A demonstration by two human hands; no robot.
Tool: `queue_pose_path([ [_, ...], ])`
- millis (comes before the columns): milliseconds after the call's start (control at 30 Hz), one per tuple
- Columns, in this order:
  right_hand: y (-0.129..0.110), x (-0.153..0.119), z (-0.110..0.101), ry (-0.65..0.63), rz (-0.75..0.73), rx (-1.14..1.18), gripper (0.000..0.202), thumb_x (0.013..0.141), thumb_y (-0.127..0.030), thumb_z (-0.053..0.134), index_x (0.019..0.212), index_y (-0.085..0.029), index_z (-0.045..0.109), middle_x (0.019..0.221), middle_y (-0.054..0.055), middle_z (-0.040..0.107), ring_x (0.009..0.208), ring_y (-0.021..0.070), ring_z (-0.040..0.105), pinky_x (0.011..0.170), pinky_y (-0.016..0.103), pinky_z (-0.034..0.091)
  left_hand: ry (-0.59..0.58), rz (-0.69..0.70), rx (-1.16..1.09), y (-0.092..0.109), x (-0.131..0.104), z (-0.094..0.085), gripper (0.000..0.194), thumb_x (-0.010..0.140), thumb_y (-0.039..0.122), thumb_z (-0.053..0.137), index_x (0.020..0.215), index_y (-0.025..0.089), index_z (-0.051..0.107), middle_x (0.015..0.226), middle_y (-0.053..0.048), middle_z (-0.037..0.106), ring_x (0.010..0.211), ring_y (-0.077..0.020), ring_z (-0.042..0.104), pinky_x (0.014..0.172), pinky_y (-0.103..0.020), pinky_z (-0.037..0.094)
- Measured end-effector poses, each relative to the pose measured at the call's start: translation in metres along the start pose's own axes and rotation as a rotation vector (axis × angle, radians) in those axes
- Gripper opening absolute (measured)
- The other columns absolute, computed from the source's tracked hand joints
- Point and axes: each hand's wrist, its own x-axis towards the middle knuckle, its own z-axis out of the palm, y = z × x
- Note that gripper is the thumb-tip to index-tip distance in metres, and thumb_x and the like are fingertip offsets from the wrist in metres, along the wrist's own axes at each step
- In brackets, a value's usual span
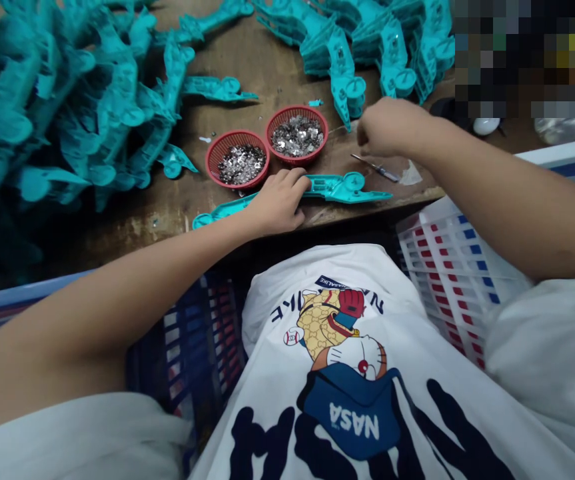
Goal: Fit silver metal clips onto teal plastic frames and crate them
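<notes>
A long teal plastic part (pixel 337 188) lies along the table's front edge. My left hand (pixel 281 203) rests over its middle, fingers curled round it. Above the table at the right, my right hand (pixel 390 127) is raised with fingers bent down beside the tip of another teal part (pixel 346 87); its fingertips are mostly hidden. Just below that hand lies a thin metal tool (pixel 376 167), untouched. Two red baskets stand behind my left hand, one with small dark metal pieces (pixel 241 163), the other with shiny metal pieces (pixel 297 137).
A big heap of teal parts (pixel 82 107) covers the table's left side, and more lie at the back. White crates (pixel 457 273) and blue crates (pixel 192 340) stand below the wooden table's (pixel 247 67) front edge. A clear bag sits at the far right.
</notes>
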Motion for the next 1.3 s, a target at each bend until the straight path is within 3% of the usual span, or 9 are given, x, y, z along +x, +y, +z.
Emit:
queue_pose_path([
  [100, 0.015, 0.012, 0.030, -0.143, 0.059, -0.034, 0.030, 0.108, -0.025, 0.098, 0.131, -0.007, 0.098, 0.120, 0.025, 0.093, 0.121, 0.0390, 0.083, 0.105, 0.047, 0.065, 0.030, -0.026, -0.017, -0.003, -0.003, 0.005, 0.069, 0.092, 0.020, 0.074, 0.160, 0.014, 0.069, 0.186, -0.030, 0.063, 0.167, -0.0544, 0.065, 0.142, -0.076, 0.056],
  [233, 0.021, 0.030, 0.060, -0.084, -0.001, -0.026, 0.024, 0.104, -0.026, 0.099, 0.124, -0.012, 0.098, 0.112, 0.020, 0.092, 0.113, 0.0381, 0.084, 0.101, 0.047, 0.065, 0.065, -0.045, -0.071, -0.010, -0.002, 0.013, 0.082, 0.088, 0.022, 0.074, 0.168, 0.011, 0.062, 0.174, -0.029, 0.069, 0.161, -0.0514, 0.068, 0.142, -0.072, 0.057],
  [300, 0.018, 0.026, 0.052, -0.032, -0.033, 0.018, 0.025, 0.107, -0.031, 0.096, 0.125, -0.015, 0.099, 0.113, 0.020, 0.092, 0.112, 0.0378, 0.083, 0.100, 0.047, 0.065, 0.081, -0.044, -0.094, -0.014, -0.002, 0.017, 0.090, 0.087, 0.024, 0.075, 0.174, 0.010, 0.057, 0.174, -0.028, 0.070, 0.163, -0.0511, 0.067, 0.145, -0.072, 0.056],
  [433, -0.005, -0.002, 0.015, 0.079, -0.130, 0.159, 0.034, 0.116, -0.033, 0.083, 0.139, -0.012, 0.097, 0.126, 0.021, 0.093, 0.118, 0.0355, 0.083, 0.105, 0.045, 0.060, 0.117, -0.042, -0.145, -0.023, -0.001, 0.028, 0.113, 0.083, 0.026, 0.078, 0.188, 0.005, 0.043, 0.185, -0.033, 0.063, 0.174, -0.0540, 0.063, 0.153, -0.073, 0.049],
  [567, -0.041, -0.028, 0.004, 0.041, -0.249, 0.199, 0.032, 0.112, -0.030, 0.080, 0.135, -0.022, 0.100, 0.118, 0.011, 0.094, 0.117, 0.0344, 0.084, 0.102, 0.042, 0.058, 0.158, -0.023, -0.200, -0.029, -0.001, 0.033, 0.127, 0.081, 0.025, 0.081, 0.196, 0.004, 0.032, 0.198, -0.036, 0.051, 0.182, -0.0557, 0.058, 0.157, -0.073, 0.046],
  [800, -0.066, -0.038, 0.015, 0.062, -0.214, 0.157, 0.036, 0.107, -0.027, 0.080, 0.136, -0.024, 0.101, 0.123, 0.013, 0.095, 0.119, 0.0373, 0.086, 0.099, 0.043, 0.059, 0.147, 0.063, -0.182, -0.024, -0.007, 0.020, 0.097, 0.087, 0.020, 0.078, 0.182, 0.014, 0.060, 0.202, -0.028, 0.054, 0.192, -0.0477, 0.051, 0.159, -0.069, 0.047],
  [967, -0.070, -0.045, 0.011, 0.055, -0.228, 0.148, 0.036, 0.109, -0.025, 0.077, 0.137, -0.021, 0.099, 0.119, 0.016, 0.095, 0.120, 0.0400, 0.086, 0.099, 0.043, 0.061, 0.131, 0.087, -0.164, -0.029, -0.009, 0.020, 0.104, 0.091, 0.021, 0.076, 0.193, 0.018, 0.056, 0.207, -0.024, 0.049, 0.197, -0.0472, 0.044, 0.161, -0.072, 0.043],
  [1167, -0.081, -0.056, -0.002, 0.013, -0.215, 0.124, 0.032, 0.116, -0.011, 0.070, 0.134, -0.010, 0.096, 0.132, 0.029, 0.093, 0.134, 0.0465, 0.088, 0.110, 0.046, 0.062, 0.008, 0.072, -0.072, -0.027, -0.004, 0.011, 0.110, 0.091, 0.026, 0.075, 0.199, 0.013, 0.053, 0.203, -0.027, 0.053, 0.182, -0.0557, 0.060, 0.153, -0.079, 0.049],
  [1300, -0.087, -0.055, -0.001, -0.052, -0.253, 0.075, 0.044, 0.119, -0.010, 0.056, 0.148, -0.003, 0.089, 0.143, 0.037, 0.088, 0.145, 0.0515, 0.086, 0.110, 0.049, 0.063, -0.027, 0.049, -0.028, -0.023, -0.002, 0.004, 0.109, 0.092, 0.029, 0.073, 0.198, 0.011, 0.055, 0.200, -0.028, 0.055, 0.176, -0.0562, 0.064, 0.150, -0.078, 0.053],
])
